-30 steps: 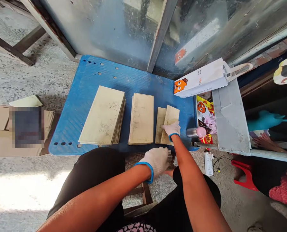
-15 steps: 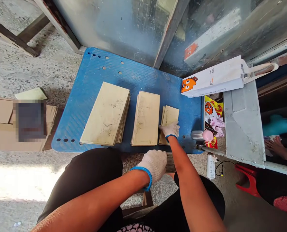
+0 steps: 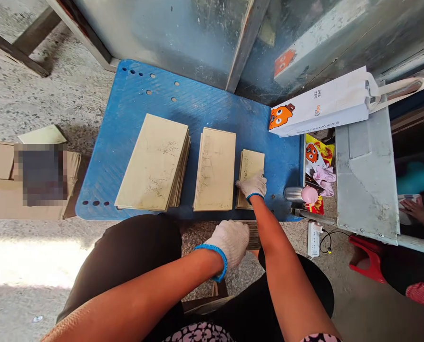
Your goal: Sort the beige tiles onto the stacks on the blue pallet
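Observation:
My right hand, in a white knit glove with a blue cuff, lies across the smallest stack of thin cream boards. Its thumb is at the stack's left edge and its fingers at the right edge. Below the table's front edge, my gloved left hand is closed beside a striped stack of thin board edges; its fingertips are hidden, but it seems to hold that stack. Two larger stacks stand to the left: a middle stack and a bigger, slightly fanned stack, both with dark smudges on top.
The blue table meets a glass partition. At its right are a white paper bag, a flask with a pink lid and a metal ledge. Cardboard lies left; another person's hand shows far right.
The smallest stack's boards, offset from each other before, now line up more evenly under my right hand. My left hand stays closed in nearly the same place. The view has shifted slightly.

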### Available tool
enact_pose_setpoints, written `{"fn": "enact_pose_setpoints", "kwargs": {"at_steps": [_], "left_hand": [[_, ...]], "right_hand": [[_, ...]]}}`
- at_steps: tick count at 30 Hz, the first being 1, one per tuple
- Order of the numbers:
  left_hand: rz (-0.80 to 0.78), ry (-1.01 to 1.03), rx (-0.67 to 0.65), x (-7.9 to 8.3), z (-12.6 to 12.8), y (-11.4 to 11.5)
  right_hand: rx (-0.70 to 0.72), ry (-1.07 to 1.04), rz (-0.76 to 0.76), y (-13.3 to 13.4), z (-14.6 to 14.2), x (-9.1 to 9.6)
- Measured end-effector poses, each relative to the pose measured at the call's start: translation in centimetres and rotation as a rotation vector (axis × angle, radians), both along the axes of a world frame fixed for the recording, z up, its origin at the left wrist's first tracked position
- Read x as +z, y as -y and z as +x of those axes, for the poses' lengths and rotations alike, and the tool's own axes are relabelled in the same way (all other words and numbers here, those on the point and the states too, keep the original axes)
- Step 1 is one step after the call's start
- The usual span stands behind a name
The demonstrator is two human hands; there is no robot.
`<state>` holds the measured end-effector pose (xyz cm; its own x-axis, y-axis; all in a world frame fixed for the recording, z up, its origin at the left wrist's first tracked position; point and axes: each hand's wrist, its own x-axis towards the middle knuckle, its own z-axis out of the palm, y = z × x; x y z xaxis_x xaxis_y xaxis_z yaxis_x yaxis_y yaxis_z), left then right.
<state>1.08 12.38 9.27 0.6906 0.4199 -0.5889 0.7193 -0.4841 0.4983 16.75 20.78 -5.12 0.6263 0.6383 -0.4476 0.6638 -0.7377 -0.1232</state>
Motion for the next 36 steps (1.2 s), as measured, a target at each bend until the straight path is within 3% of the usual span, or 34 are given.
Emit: {"fn": "enact_pose_setpoints", "kwargs": {"at_steps": [7, 12, 16, 22, 25, 27, 30, 33, 36], "left_hand": [[-0.033, 0.002, -0.063, -0.1, 0.2, -0.3], [-0.057, 0.001, -0.03, 0.1, 0.5, -0.8], [-0.068, -0.011, -0.035, 0.2, 1.0, -1.0], [-0.035, -0.055, -0.096, -0.4, 1.3, -1.0], [-0.008, -0.08, -0.102, -1.6, 1.3, -0.3], [-0.011, -0.109, -0.121, -2.6, 1.3, 1.1], [0.034, -0.135, -0.215, -4.4, 1.3, 4.5], [0.302, 0.021, -0.302, -7.2, 1.4, 8.5], [0.41, 0.099, -0.309, -10.8, 1.4, 11.7]], "right_hand": [[-0.033, 0.014, -0.008, 0.0, 0.0, 0.0], [0.055, -0.063, 0.077, 0.6, 1.2, 1.8], [0.088, -0.055, 0.228, 2.5, 3.1, 5.0], [0.154, -0.234, 0.3, 8.3, 4.3, 12.3], [0.059, -0.375, 0.455, 11.4, 3.7, 14.9], [0.002, -0.467, 0.553, 12.7, 3.3, 15.6], [-0.067, -0.584, 0.63, 13.7, 3.2, 15.0], [-0.119, -0.639, 0.629, 13.9, 3.6, 13.6], [-0.026, -0.598, 0.573, 13.6, 4.3, 12.7]]}}
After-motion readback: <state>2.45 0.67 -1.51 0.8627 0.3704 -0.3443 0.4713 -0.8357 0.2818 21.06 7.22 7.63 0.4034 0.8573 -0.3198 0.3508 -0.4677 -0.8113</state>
